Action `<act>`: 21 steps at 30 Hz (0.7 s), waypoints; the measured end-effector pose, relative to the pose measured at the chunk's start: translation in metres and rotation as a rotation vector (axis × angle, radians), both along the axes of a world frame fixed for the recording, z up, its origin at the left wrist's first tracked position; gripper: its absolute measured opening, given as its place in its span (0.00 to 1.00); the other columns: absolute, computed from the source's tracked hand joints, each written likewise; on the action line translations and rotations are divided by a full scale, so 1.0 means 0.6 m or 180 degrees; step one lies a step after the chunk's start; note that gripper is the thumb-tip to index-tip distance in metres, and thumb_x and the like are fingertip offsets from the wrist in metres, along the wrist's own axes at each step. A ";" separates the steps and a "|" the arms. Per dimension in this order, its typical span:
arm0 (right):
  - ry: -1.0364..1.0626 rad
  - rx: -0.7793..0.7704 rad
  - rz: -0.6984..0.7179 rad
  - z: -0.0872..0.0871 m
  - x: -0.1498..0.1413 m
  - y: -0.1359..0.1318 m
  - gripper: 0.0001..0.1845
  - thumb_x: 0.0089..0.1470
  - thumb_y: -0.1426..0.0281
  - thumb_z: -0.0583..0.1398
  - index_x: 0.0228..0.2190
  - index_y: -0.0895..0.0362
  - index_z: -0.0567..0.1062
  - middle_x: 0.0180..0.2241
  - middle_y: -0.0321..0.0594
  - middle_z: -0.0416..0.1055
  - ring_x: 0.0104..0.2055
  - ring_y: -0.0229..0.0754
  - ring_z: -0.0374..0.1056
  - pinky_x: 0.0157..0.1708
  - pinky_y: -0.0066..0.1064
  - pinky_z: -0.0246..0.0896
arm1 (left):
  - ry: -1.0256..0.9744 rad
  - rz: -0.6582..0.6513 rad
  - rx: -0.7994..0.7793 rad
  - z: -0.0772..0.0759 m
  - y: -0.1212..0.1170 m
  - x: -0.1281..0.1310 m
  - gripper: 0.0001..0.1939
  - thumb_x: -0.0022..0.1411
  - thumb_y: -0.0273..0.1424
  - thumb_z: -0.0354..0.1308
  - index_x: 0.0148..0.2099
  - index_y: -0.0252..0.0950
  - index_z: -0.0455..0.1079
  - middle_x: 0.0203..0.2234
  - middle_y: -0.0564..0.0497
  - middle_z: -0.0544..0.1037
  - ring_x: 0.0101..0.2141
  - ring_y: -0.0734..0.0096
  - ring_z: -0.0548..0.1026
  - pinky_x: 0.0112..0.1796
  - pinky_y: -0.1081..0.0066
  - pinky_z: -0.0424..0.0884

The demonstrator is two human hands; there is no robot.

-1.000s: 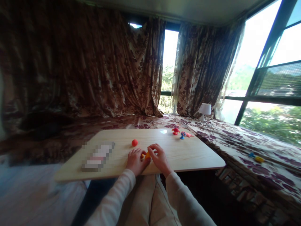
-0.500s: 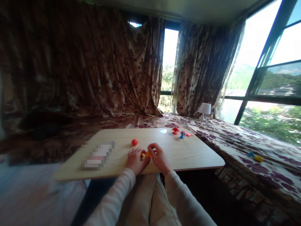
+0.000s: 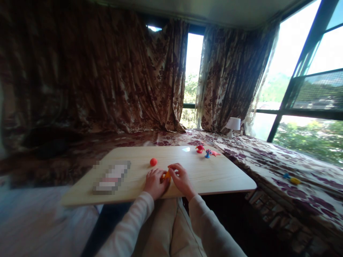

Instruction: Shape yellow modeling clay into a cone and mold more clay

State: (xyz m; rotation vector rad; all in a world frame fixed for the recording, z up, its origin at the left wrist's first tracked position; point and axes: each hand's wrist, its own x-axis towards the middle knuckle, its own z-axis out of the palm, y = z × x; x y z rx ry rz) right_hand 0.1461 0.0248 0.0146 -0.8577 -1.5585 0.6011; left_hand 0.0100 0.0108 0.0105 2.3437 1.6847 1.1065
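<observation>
Near the front edge of the pale wooden table (image 3: 219, 175), both my hands are closed around a small yellow-orange toy piece (image 3: 167, 176). My left hand (image 3: 154, 183) grips it from the left, with the thumb along its lower side. From the right, my right hand (image 3: 182, 180) pinches its upper end between thumb and fingers. Fingers cover much of the piece, so its exact shape cannot be made out. A red-orange ball (image 3: 153, 162) rests on the table just beyond my left hand.
At the table's back right are a red toy figure (image 3: 199, 149), a blue one (image 3: 208, 154) and a flat pink one (image 3: 215, 153). A pixelated rectangular object (image 3: 112, 177) lies left. A white lamp (image 3: 233, 124) and a yellow-and-blue item (image 3: 295, 181) sit on flowered cloth.
The yellow-orange piece has turned more upright between my hands, and more of it shows. My right fingers have shifted slightly on it. The ball and the toy figures stay put.
</observation>
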 end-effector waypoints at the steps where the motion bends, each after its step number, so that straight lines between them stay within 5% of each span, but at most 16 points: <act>1: 0.0000 0.0013 0.0007 -0.001 -0.001 0.001 0.07 0.51 0.68 0.57 0.28 0.56 0.74 0.32 0.39 0.70 0.33 0.39 0.68 0.29 0.28 0.65 | 0.0001 -0.0004 -0.0012 0.000 0.000 0.000 0.10 0.55 0.32 0.54 0.39 0.40 0.72 0.38 0.49 0.77 0.45 0.60 0.70 0.49 0.60 0.61; 11: 0.0011 0.0012 0.0062 -0.001 0.003 0.001 0.11 0.55 0.67 0.55 0.32 0.56 0.77 0.34 0.41 0.72 0.36 0.40 0.69 0.31 0.29 0.66 | -0.0030 -0.0049 -0.0043 0.002 -0.001 -0.001 0.10 0.55 0.32 0.54 0.40 0.41 0.72 0.39 0.49 0.78 0.45 0.60 0.70 0.50 0.59 0.61; 21: 0.0010 0.0059 0.0086 0.001 0.000 0.002 0.09 0.51 0.67 0.58 0.24 0.57 0.75 0.29 0.39 0.69 0.32 0.39 0.68 0.29 0.29 0.65 | -0.0050 -0.0099 -0.0028 0.000 0.002 -0.002 0.10 0.54 0.34 0.57 0.40 0.41 0.73 0.40 0.50 0.78 0.45 0.59 0.70 0.49 0.60 0.61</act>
